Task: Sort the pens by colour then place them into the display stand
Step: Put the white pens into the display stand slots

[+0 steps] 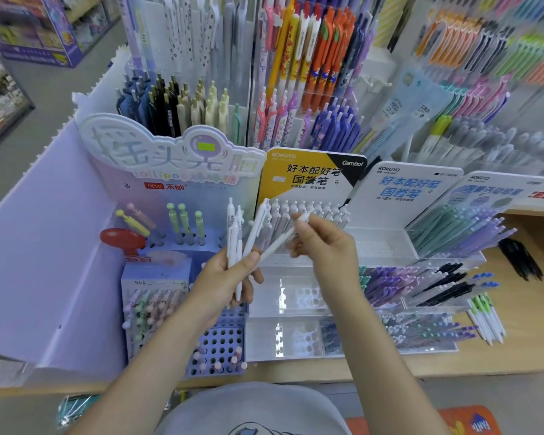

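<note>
1. Over the shop counter, the left hand (233, 274) grips a small bunch of white pens (237, 243), fanned upward, fingers curled round their lower barrels.
2. Just beside it, the right hand (324, 243) pinches a single white pen (283, 238) held on a slant, its lower end close to the bunch.
3. Behind both hands stands the tray of white pens (308, 211) under the yellow Kokuyo sign (302, 177), already well stocked.
4. Judgement: the sorting step is in hand, with whites gathered and one pen being separated or added; which cannot be told.
5. Next call: carry that pen back to the white row and drop it tip-down into a free gap, without knocking its neighbours.
6. Purple and teal pens (459, 227) sit in trays to the right.
</note>
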Available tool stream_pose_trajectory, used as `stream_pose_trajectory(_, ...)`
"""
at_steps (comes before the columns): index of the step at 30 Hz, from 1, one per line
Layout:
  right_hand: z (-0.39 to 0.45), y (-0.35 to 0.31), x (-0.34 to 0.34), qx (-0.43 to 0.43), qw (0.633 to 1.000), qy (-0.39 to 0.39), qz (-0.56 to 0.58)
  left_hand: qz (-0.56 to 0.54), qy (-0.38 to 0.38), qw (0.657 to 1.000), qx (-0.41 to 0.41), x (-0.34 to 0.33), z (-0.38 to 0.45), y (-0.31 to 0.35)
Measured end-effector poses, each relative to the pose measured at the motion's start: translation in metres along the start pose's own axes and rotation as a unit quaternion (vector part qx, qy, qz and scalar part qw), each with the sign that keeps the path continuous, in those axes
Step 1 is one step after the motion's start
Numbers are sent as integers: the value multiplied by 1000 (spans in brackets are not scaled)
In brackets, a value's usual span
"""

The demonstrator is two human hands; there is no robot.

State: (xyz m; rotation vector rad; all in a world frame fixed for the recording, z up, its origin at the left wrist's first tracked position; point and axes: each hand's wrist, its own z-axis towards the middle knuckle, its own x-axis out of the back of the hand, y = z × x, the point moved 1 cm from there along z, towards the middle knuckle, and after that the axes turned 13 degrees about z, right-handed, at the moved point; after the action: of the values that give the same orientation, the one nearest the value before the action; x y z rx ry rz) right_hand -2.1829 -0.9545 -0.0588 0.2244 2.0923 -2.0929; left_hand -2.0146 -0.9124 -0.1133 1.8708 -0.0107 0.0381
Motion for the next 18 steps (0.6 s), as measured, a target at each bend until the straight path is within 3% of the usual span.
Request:
stream_pose_trajectory(5,11,-10,16,109,992,69,-6,21,22,999,22,7,3,-7)
stream_pose_trajectory(14,20,24,5,158,966,-13,-206,-31,-24,999,4,11,0,1)
stream_pose_trajectory(18,27,23,-1,178,955,-30,-235,-44,-36,998,4,11,-2,2)
